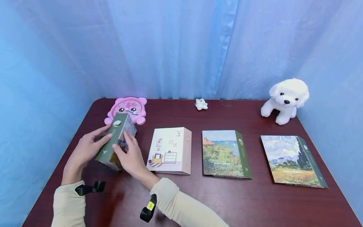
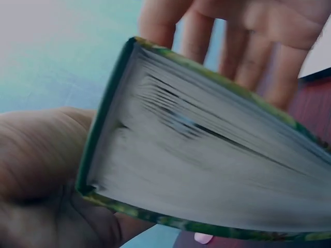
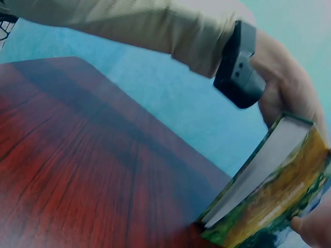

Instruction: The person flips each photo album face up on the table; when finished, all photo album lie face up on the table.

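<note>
Both hands have a thick photo album (image 1: 115, 138) between them at the left of the table, standing tilted on its page edges with its green spine up. My left hand (image 1: 86, 148) grips it from the left, thumb on the spine; the fingers behind are partly hidden. On the other side my right hand (image 1: 130, 154) holds the painted cover, with its thumb near the spine edge. The left wrist view looks onto the album's white page block (image 2: 196, 155), pages slightly fanned. In the right wrist view, a lower corner of the album meets the tabletop (image 3: 103, 165).
A pink clock (image 1: 141, 110) lies just behind the held album. To the right stand a cream album (image 1: 167, 151), a seaside-picture album (image 1: 222, 154) and a wheat-field album (image 1: 290, 160). Farther back are a small white toy (image 1: 201, 104) and a white plush dog (image 1: 286, 101), before blue curtains (image 1: 170, 50).
</note>
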Demonstrator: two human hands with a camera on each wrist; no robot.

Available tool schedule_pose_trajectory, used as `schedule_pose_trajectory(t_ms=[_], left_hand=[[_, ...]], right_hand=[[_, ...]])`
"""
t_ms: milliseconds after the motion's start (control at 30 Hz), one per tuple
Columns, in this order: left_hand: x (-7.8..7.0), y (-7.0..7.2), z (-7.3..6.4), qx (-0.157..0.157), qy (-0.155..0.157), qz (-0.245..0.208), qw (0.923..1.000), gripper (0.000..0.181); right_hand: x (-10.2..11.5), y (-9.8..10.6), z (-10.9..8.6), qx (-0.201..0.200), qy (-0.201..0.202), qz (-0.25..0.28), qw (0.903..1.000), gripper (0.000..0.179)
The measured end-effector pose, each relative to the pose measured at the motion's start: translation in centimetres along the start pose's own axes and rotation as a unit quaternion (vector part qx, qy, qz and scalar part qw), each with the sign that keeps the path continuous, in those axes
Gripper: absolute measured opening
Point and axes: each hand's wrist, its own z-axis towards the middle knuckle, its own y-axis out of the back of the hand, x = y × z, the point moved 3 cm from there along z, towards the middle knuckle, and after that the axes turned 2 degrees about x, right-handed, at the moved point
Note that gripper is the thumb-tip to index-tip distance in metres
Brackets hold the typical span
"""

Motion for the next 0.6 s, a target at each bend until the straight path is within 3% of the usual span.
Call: schedule_pose_trajectory(t_ms=[333,600], left_hand=[[0.3,1.1,0.2,0.007,0.008,0.072,0.9974,0.076],[2.0,2.5,0.1,0.004,0.022,0.097,0.9950,0.070]], right_hand=[[-2.4,-1.2,0.3,0.043,-0.035,-0.074,0.9957,0.066],[-4.0,-2.3,0.1,0.059,-0.085,-0.106,0.9891,0.075]])
